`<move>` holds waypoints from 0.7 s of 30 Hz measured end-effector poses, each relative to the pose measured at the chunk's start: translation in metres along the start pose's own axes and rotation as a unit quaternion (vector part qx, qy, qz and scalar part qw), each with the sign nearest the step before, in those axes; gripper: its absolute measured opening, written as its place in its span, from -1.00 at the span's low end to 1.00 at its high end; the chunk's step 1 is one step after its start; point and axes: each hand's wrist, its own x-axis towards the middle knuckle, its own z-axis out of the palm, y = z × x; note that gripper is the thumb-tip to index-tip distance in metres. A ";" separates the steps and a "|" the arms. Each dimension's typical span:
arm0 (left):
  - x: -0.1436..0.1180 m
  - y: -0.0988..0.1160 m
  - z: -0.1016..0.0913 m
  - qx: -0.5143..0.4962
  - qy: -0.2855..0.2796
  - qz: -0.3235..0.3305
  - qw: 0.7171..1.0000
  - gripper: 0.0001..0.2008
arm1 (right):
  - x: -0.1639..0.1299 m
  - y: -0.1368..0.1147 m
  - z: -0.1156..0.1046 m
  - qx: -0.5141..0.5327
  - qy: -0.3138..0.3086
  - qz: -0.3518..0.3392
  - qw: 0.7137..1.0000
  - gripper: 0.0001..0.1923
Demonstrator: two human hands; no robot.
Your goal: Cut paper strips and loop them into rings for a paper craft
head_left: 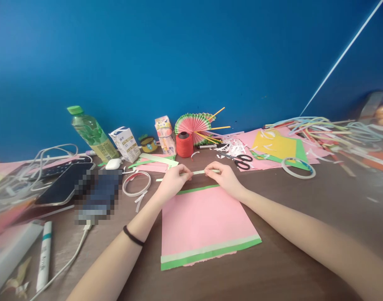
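Observation:
Between my two hands stretches a narrow pale green paper strip (198, 172), just beyond the far edge of a pink paper sheet (207, 221). My left hand (176, 177) pinches the strip's left part. My right hand (221, 175) pinches it farther right, and a short end shows past the fingers. The pink sheet lies flat below my hands, with green bands along its near and far edges and a pale green band beside the near one. A ragged pink edge pokes out under its near side.
Tape rolls (136, 184) (298, 168) lie left and right. Black-handled scissors (243, 161), a red thread spool (184, 144) and a pleated paper fan (193, 125) are behind my hands. A green bottle (93, 133), carton (125, 144) and phone (66, 183) stand or lie left; colored strips (323, 129) heap right.

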 end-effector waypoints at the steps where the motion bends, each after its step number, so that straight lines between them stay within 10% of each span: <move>1: 0.000 -0.001 -0.002 0.000 0.001 -0.001 1.000 -0.85 | 0.000 0.000 0.001 0.007 0.003 0.009 1.000 -0.84; 16: -0.002 -0.001 -0.028 0.070 -0.025 0.057 0.996 -0.79 | 0.009 -0.010 -0.008 0.128 -0.036 0.084 0.988 -0.74; 21: -0.004 -0.004 -0.044 0.094 -0.077 0.028 0.992 -0.75 | 0.013 -0.015 -0.017 0.005 -0.055 0.074 0.996 -0.79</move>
